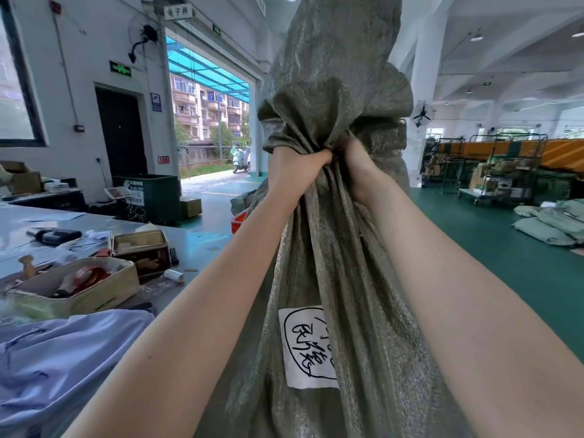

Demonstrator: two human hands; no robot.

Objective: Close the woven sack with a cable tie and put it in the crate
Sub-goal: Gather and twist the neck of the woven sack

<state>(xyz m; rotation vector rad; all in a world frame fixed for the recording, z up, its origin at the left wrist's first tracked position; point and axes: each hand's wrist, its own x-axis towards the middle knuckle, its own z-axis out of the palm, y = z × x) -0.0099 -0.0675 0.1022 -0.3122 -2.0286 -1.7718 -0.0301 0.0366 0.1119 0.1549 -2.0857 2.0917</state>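
Fingers (319, 158) of both hands, mostly hidden in folds, clench the woven sack (328, 248) neck.

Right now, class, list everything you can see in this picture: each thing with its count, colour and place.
woven sack: one, grey-green, centre, neck bunched
label: one, white with black handwriting, on sack front
table: one, grey, left
tins: two, one red, one cream, on table
bin: one, dark green, by doorway
scooter: one, pale green, outside
filled sacks: several, pale green, floor at right
left hand: one, grip closed on sack neck
right hand: one, grip closed on sack neck
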